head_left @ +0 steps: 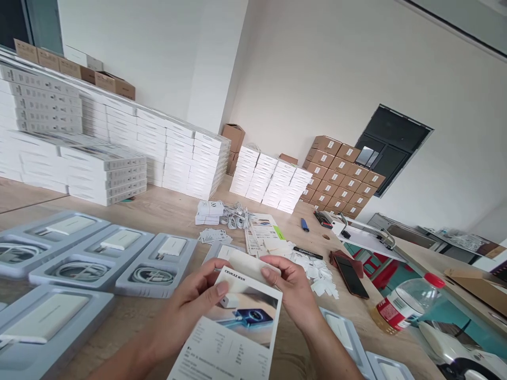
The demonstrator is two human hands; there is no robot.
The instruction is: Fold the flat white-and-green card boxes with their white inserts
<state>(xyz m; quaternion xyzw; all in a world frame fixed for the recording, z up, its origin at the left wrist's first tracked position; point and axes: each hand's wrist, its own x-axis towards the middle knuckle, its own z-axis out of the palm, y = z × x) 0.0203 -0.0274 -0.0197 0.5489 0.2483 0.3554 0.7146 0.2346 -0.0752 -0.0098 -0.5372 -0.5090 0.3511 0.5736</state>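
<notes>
Before me, my left hand (pixel 202 290) is closed on the top left corner of a printed white product box (pixel 241 327), its thumb on the printed face, which shows a picture of a charger and a phone. Just behind the box's top edge is a flat white block (pixel 243 262), like a charger or power bank. My right hand (pixel 289 279) pinches the block's right end with its thumb on top. The left fingers reach the block's other end. A grey tray (pixel 214 250) lies partly hidden behind it.
Several grey trays (pixel 137 287) with white chargers and coiled cables lie left; more lie lower right. Loose labels (pixel 317 272), a black marker (pixel 308 253), a phone (pixel 350 277) and a bottle (pixel 407 303) are on the right. Stacked white boxes (pixel 178 153) line the back.
</notes>
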